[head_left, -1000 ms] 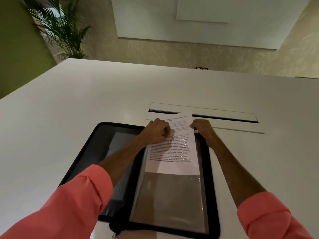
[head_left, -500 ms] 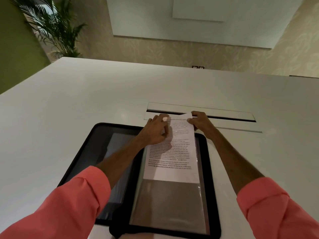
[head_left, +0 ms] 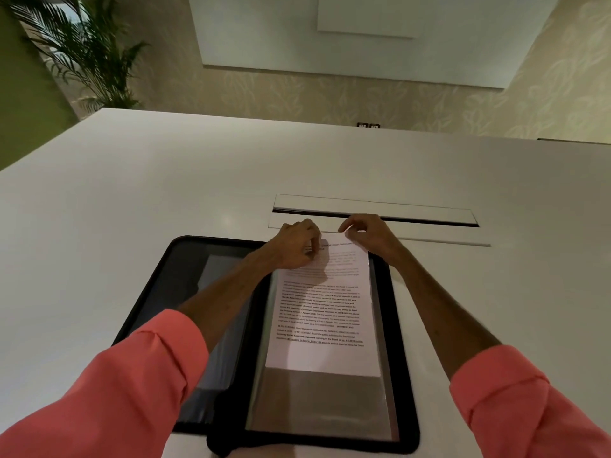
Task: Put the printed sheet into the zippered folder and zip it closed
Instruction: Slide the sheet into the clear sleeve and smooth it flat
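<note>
Sliding paperwork into place: 2 coral sleeves (head_left: 132, 401) frame a black zippered folder (head_left: 400, 358) lying opened flat on a white table (head_left: 132, 200), its zip undone. On the folder's right half a clear plastic pocket (head_left: 317, 408) is bare at its near end. The printed sheet (head_left: 324, 312) lies along it, text up, apparently part-way in, with its top edge at the pocket's far mouth. Both hands work that far edge — the left hand (head_left: 297, 247) curled over the sheet's upper-left corner and pinching it, the right hand (head_left: 367, 236) pinching the upper-right corner between thumb and fingertips. The 2-corner hold looks meant to keep the thin paper square and flat as it is fed toward the person. Just beyond the knuckles runs a cable slot (head_left: 429, 214) in the tabletop; farther off are 2 wall sockets (head_left: 368, 125) and a potted palm (head_left: 86, 54).
</note>
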Motion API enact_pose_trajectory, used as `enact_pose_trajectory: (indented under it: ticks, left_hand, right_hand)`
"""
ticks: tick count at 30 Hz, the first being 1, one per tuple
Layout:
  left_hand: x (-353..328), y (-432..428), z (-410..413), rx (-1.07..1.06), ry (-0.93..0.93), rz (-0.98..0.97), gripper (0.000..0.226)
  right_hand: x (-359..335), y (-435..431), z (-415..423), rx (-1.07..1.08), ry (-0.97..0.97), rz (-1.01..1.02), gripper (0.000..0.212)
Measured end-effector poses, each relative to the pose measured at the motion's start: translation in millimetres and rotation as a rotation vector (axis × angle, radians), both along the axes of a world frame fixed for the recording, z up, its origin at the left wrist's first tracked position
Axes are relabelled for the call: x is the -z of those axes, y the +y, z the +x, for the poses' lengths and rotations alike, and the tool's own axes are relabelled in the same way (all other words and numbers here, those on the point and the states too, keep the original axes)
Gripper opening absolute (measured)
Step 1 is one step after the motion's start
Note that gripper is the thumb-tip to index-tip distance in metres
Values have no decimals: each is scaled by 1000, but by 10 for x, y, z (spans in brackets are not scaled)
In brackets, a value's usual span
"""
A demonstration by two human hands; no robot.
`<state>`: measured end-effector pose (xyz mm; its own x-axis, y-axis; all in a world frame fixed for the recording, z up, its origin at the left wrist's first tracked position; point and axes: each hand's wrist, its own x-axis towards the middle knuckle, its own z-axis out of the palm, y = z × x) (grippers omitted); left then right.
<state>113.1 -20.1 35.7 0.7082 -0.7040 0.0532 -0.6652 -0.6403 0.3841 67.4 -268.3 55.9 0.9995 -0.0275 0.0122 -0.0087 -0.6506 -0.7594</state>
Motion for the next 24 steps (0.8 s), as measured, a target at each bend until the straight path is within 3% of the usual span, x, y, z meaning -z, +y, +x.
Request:
enact_pose_trajectory:
  ticks: [17, 22, 24]
  left_hand:
    - [39, 16, -65, 21, -17, -44, 9]
    - [62, 13, -95, 17, 1, -82, 6]
    - [78, 15, -106, 15, 3, -79, 7]
  right_hand:
    - [41, 152, -117, -137, -35, -444, 13]
    - [119, 198, -169, -124, -58, -464, 32]
    - [153, 217, -202, -170, -33, -483, 31]
